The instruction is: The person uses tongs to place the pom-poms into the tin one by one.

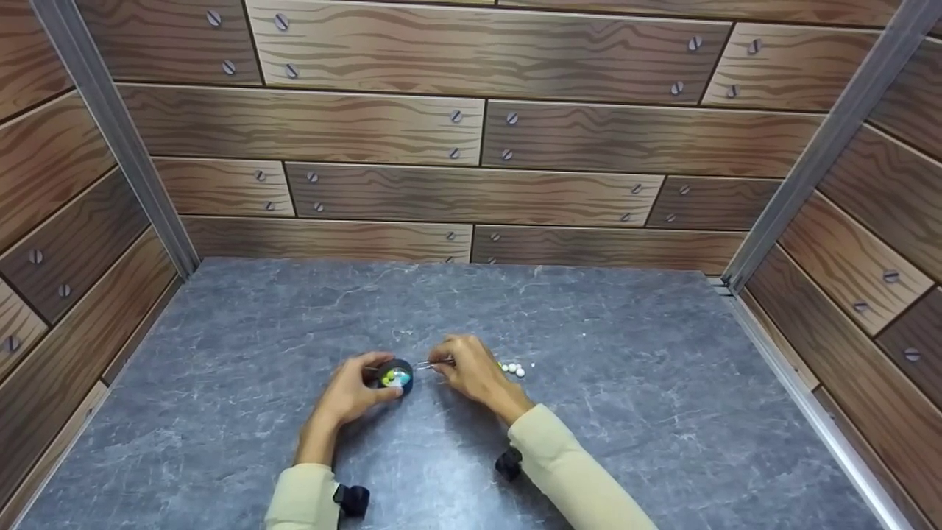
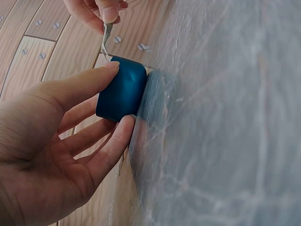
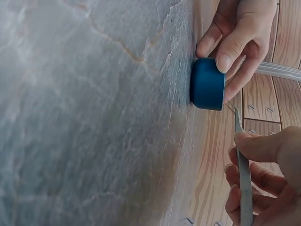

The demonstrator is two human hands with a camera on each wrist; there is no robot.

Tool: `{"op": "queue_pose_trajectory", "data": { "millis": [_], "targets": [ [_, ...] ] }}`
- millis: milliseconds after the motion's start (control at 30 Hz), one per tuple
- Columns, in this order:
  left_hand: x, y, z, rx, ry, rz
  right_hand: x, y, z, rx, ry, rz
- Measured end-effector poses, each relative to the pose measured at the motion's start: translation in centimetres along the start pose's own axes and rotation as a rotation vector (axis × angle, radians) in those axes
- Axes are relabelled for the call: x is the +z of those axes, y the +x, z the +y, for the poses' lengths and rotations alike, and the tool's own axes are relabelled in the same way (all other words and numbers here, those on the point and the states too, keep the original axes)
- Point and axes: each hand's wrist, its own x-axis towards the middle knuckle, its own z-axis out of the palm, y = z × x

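A small blue metallic cup (image 2: 123, 89) stands on the grey marbled table. Several small white, green and blue pieces (image 1: 396, 377) show inside it in the head view. My left hand (image 1: 346, 397) holds the cup at its sides, thumb on one side and fingers on the other. In my right hand (image 1: 469, 368) is a pair of tweezers (image 3: 244, 183), pinched between thumb and fingers, its bent tips close to the cup's rim. Whether the tips hold anything cannot be made out.
Just right of my right hand lie several small white balls (image 1: 513, 368), with a bit of green partly hidden behind the hand. A tiny white speck (image 1: 533, 365) lies past them. Wood-patterned walls (image 1: 471, 132) and metal posts (image 1: 817, 147) enclose the table (image 1: 625, 442).
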Motion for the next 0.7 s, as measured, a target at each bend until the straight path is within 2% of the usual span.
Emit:
{"op": "queue_pose_trajectory", "data": {
  "millis": [367, 700],
  "targets": [
    [-0.2, 0.0, -0.1, 0.003, -0.013, 0.002, -1.3, -0.3, 0.3, 0.012, 0.033, 0.017],
    [-0.1, -0.1, 0.0, 0.001, -0.01, -0.001, -3.0, -1.6, 2.2, 0.052, 0.034, 0.042]
  ]
}}
